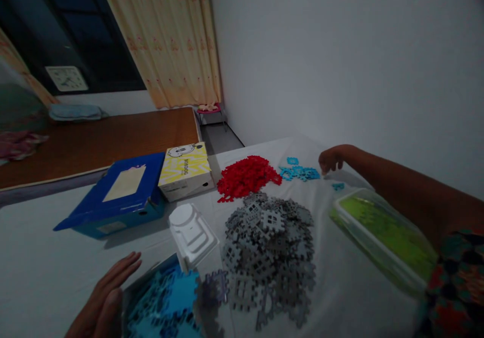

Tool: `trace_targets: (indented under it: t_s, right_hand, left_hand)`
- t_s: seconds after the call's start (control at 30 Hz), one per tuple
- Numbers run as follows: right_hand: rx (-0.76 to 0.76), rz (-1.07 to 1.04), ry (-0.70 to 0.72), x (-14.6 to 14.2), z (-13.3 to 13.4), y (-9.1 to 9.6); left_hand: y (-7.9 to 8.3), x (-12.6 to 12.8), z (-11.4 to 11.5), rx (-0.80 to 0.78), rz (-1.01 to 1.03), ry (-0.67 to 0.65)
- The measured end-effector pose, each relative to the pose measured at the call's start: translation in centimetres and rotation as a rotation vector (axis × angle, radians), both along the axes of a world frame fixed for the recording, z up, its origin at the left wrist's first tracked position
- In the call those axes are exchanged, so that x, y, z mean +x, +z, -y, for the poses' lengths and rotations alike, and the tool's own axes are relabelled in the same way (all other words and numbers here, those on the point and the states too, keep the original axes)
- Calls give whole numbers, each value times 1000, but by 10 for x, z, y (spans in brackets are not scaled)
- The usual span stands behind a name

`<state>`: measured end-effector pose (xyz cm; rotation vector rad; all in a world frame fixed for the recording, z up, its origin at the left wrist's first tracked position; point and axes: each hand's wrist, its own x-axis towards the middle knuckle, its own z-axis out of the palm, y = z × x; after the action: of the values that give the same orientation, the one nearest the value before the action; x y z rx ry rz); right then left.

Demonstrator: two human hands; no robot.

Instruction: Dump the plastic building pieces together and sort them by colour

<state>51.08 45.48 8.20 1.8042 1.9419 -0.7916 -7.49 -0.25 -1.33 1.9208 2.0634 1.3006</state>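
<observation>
My left hand [108,295] lies beside the left edge of a box filled with blue interlocking pieces [166,297], its fingers stretched out and nothing visibly held. On the right, my right hand [335,157] reaches to the far side of the white-covered surface, fingers curled downward. Anything inside those fingers is hidden. Just left of it lies a small heap of blue pieces [302,173], with one blue square piece [292,161] behind. Another small blue piece [338,186] sits below the hand. A large pile of grey interlocking pieces [270,237] spreads across the middle.
A red pile [247,176] lies behind the grey one. Under my right forearm stands a clear tub with green pieces [381,232]. A white plastic tray [192,237], a yellow-and-white box [187,169] and a blue box [121,189] stand left. A wall [340,65] borders the right.
</observation>
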Motion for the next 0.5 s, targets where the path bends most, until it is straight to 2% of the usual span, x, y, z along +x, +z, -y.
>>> trace_targets:
  t_s: [0.1, 0.2, 0.33, 0.43, 0.5]
  right_hand:
    - [-70, 72, -37, 21, 25, -17]
    - [-143, 43, -25, 28, 38, -30]
    - [-101, -63, 20, 19, 32, -21]
    - [17, -191, 89, -3, 18, -8]
    - [117, -190, 136, -25, 11, -8]
  left_hand:
    - [2, 1, 1, -56, 60, -29]
    - [6, 6, 4, -57, 76, -37]
    - [9, 8, 6, -64, 61, -24]
    - [9, 6, 6, -64, 49, -20]
    - [9, 6, 6, -52, 42, -17]
